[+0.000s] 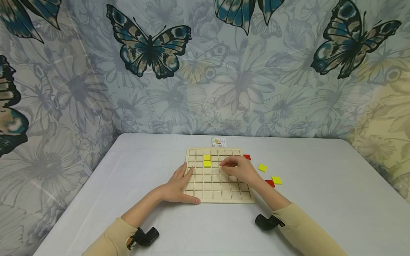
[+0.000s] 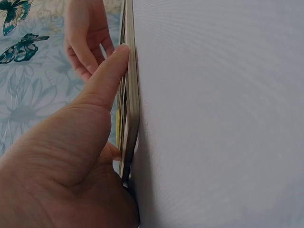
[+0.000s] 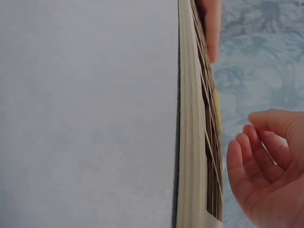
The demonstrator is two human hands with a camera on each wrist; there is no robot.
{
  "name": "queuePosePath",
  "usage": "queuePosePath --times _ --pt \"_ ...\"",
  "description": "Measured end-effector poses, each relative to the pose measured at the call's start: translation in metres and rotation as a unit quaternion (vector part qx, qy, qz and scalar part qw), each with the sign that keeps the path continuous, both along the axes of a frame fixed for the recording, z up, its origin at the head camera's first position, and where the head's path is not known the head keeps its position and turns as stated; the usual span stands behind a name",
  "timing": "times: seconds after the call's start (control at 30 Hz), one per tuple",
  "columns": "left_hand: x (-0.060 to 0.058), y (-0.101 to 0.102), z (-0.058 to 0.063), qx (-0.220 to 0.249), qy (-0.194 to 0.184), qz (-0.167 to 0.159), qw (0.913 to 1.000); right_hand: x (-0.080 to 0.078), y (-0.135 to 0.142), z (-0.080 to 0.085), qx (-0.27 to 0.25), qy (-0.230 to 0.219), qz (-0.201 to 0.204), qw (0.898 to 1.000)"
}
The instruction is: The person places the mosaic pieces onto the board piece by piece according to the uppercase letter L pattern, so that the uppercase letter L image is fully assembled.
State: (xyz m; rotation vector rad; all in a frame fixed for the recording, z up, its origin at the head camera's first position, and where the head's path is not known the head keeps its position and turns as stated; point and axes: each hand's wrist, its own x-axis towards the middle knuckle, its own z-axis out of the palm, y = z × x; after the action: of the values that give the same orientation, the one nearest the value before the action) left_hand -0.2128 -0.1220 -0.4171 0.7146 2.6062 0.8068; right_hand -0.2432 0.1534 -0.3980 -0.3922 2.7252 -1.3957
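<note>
A pale wooden board (image 1: 211, 195) with a grid of square cells lies on the table. Two yellow square tiles (image 1: 207, 160) sit in adjoining cells of one column, toward its far side. My left hand (image 1: 175, 186) rests along the board's left side, fingers spread, the thumb (image 2: 111, 69) on the near edge. Over the right half of the grid hovers my right hand (image 1: 238, 169), its fingers loosely bent. In the right wrist view, the thumb and fingertips (image 3: 233, 147) of that hand stand close above the board, and no tile shows between them.
To the right of the board lie loose tiles: a red tile (image 1: 247, 156) at its far corner, a yellow tile (image 1: 262, 168), and another yellow tile (image 1: 277, 180) beside a red tile (image 1: 270, 183). A small printed grid card (image 1: 219, 142) lies behind the board. Patterned cloth (image 1: 179, 103) hangs behind the table.
</note>
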Motion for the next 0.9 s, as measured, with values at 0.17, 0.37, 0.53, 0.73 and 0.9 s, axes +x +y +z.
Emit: queuePosePath --times 0.17,0.37,0.53,0.73,0.9 --pt "0.000 -0.001 0.000 -0.003 -0.003 0.001 1.0000 0.005 0.006 0.000 -0.014 -0.030 -0.012 0.999" --pt "0.001 -0.001 -0.001 -0.001 -0.006 0.000 1.0000 0.010 0.015 0.001 -0.002 -0.035 -0.015 0.999" --pt "0.000 -0.001 -0.001 0.000 -0.006 -0.001 1.0000 0.012 0.027 0.002 0.004 -0.031 -0.010 0.999" --pt "0.000 -0.001 -0.001 0.001 -0.006 -0.003 1.0000 0.013 0.039 0.001 0.014 -0.022 -0.008 1.000" --pt "0.000 -0.001 -0.001 0.001 -0.008 -0.003 1.0000 0.014 0.049 0.001 0.022 -0.029 -0.021 0.999"
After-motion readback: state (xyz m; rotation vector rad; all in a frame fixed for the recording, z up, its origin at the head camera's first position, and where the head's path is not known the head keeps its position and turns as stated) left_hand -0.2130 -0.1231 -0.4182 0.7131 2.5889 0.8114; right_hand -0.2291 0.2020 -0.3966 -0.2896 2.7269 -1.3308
